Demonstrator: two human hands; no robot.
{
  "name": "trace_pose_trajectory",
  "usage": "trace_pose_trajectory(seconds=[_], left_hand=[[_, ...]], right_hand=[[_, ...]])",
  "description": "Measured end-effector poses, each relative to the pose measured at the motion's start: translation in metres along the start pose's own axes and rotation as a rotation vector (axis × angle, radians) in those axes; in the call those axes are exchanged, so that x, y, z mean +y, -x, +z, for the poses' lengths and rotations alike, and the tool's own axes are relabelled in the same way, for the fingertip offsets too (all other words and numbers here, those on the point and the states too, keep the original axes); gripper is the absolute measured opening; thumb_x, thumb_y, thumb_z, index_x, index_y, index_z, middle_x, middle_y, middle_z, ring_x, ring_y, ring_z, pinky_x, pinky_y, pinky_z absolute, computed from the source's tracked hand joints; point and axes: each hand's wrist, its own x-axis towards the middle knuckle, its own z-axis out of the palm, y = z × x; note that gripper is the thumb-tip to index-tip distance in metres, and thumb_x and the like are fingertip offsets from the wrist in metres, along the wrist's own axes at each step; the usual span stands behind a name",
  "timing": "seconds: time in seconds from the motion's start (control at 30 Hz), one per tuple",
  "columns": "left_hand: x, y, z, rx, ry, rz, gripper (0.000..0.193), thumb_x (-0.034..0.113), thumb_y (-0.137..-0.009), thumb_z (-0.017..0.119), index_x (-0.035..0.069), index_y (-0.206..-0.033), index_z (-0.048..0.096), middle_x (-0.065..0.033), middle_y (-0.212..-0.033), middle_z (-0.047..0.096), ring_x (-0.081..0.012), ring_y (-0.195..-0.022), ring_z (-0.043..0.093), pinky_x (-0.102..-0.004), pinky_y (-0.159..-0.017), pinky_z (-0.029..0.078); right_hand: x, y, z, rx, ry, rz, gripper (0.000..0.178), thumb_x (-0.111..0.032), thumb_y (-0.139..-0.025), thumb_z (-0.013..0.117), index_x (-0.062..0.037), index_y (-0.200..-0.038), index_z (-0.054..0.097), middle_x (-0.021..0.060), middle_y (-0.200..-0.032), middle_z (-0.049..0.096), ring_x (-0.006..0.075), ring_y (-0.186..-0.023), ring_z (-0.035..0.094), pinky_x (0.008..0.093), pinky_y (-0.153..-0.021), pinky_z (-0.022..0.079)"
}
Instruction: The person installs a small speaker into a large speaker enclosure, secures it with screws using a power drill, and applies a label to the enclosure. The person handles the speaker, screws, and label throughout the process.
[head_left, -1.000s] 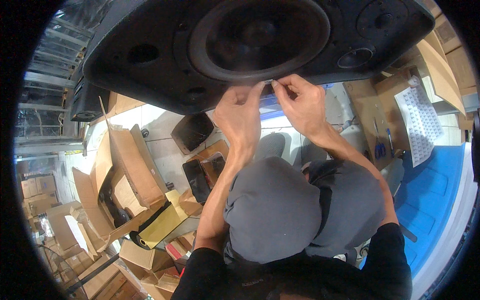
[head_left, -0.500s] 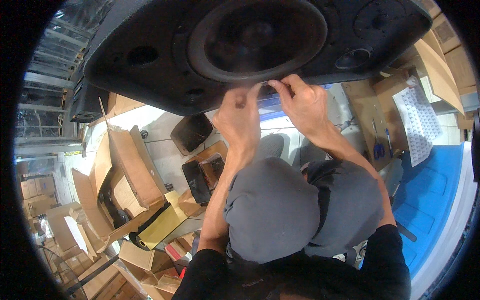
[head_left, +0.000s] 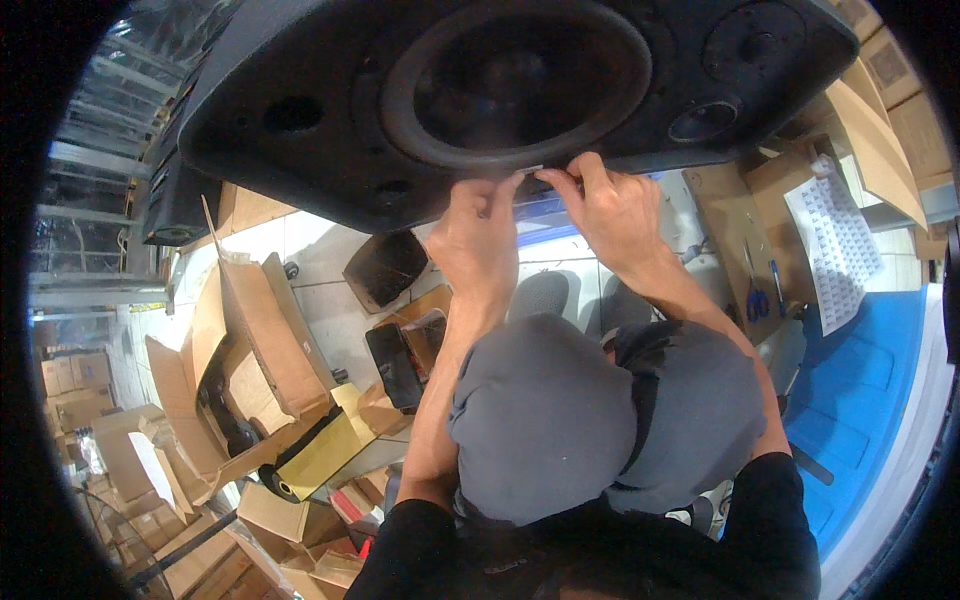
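- Left hand (head_left: 480, 235) raised to the lower edge of the speaker (head_left: 500, 90), fingers curled, fingertips pinched on a small pale strip (head_left: 530, 170) (tape or a label, cannot tell which) at the rim.
- Right hand (head_left: 610, 205) just beside it, thumb and forefinger pinched shut on the same strip from the other side; the two hands nearly touch.
- Speaker is a big black cabinet, filling the top of the view, large round cone in the middle, smaller driver (head_left: 705, 120) to the right.
- Strip sits on the cabinet's lower edge, right below the cone.
- Person's knees in grey trousers (head_left: 545, 420) low in the view.
- Open cardboard boxes (head_left: 250, 340) on the floor to the left.
- Scissors (head_left: 757, 300) on a brown board to the right, blue surface (head_left: 860, 400) beside it.
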Motion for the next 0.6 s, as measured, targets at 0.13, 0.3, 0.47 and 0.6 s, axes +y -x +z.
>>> trace_pose_trajectory(seconds=[0.13, 0.3, 0.47, 0.6], left_hand=[[-0.0019, -0.0008, -0.0007, 0.006, -0.013, 0.031, 0.028, 0.024, -0.079, 0.086, 0.002, -0.08, 0.07, -0.0062, -0.058, 0.063, -0.0164, -0.047, 0.057, -0.0294, -0.049, 0.045], [-0.0009, -0.001, -0.0045, -0.04, -0.004, 0.005, 0.027, 0.023, -0.079, 0.086, 0.002, -0.08, 0.07, -0.0073, -0.059, 0.064, -0.0176, -0.048, 0.059, -0.0297, -0.05, 0.045], [-0.0036, -0.0014, -0.0004, -0.006, -0.029, 0.063, 0.025, 0.022, -0.081, 0.085, 0.002, -0.082, 0.07, -0.0077, -0.059, 0.063, -0.019, -0.048, 0.058, -0.0306, -0.05, 0.045], [-0.007, -0.0006, -0.0016, -0.017, -0.046, 0.074, 0.025, 0.022, -0.082, 0.084, 0.002, -0.083, 0.069, -0.0075, -0.058, 0.062, -0.0188, -0.047, 0.056, -0.0316, -0.049, 0.044]], right_hand=[[0.0027, 0.0012, -0.0008, 0.006, -0.002, -0.004, 0.031, -0.028, -0.089, 0.075, -0.0052, -0.075, 0.059, 0.0178, -0.056, 0.063, 0.0347, -0.05, 0.066, 0.0435, -0.044, 0.05], [0.0016, 0.0006, -0.0041, -0.019, -0.05, 0.002, 0.033, -0.028, -0.089, 0.075, -0.0052, -0.073, 0.058, 0.0175, -0.055, 0.063, 0.0349, -0.049, 0.066, 0.0431, -0.043, 0.05], [-0.0002, 0.0, -0.0019, 0.003, 0.004, 0.007, 0.036, -0.031, -0.089, 0.075, -0.0055, -0.072, 0.057, 0.0176, -0.055, 0.063, 0.0347, -0.048, 0.066, 0.0432, -0.042, 0.049], [0.0002, -0.0001, -0.0005, 0.023, -0.036, 0.026, 0.038, -0.033, -0.089, 0.075, -0.0055, -0.072, 0.057, 0.0177, -0.055, 0.063, 0.0345, -0.047, 0.065, 0.0431, -0.041, 0.049]])
